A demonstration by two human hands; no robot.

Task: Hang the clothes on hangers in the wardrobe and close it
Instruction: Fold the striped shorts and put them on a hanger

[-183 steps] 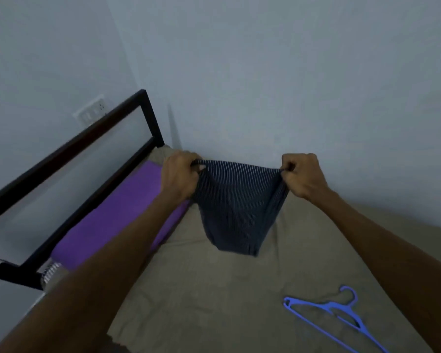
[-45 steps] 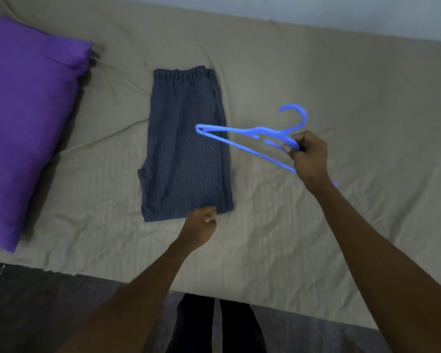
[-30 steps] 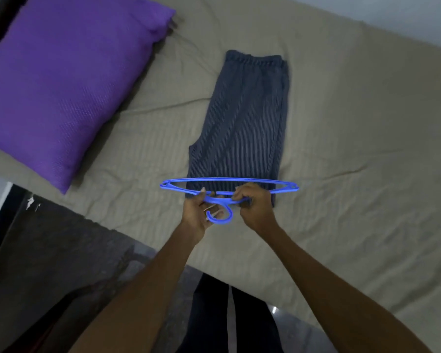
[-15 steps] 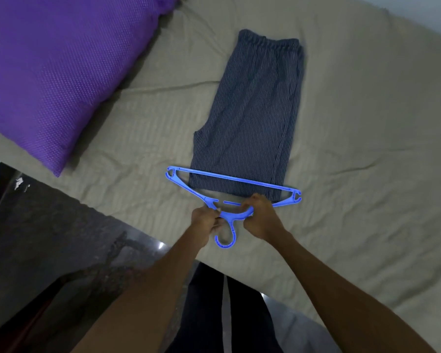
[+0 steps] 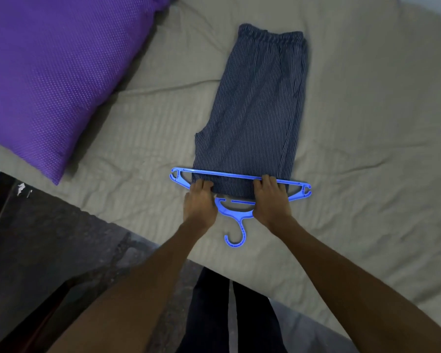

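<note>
Dark blue pinstriped shorts (image 5: 259, 103) lie folded flat on the beige bed sheet (image 5: 367, 123), waistband away from me. A blue plastic hanger (image 5: 236, 212) lies on the sheet at the near hem, hook pointing toward me. Its long bar crosses over the hem, and the hem's edge lies over the hanger's shoulders. My left hand (image 5: 199, 200) pinches the hem's left corner with curled fingers. My right hand (image 5: 271, 197) grips the hem's right part, fingertips at the bar.
A large purple pillow (image 5: 54, 72) lies on the bed at the left. The bed's near edge runs diagonally below my hands, with dark floor (image 5: 49, 245) beyond it. My dark trousers (image 5: 229, 314) show at the bottom.
Both hands let go of the hanger's neck and moved forward onto the shorts' hem. The hanger now lies on the bed with its bar over the hem.
</note>
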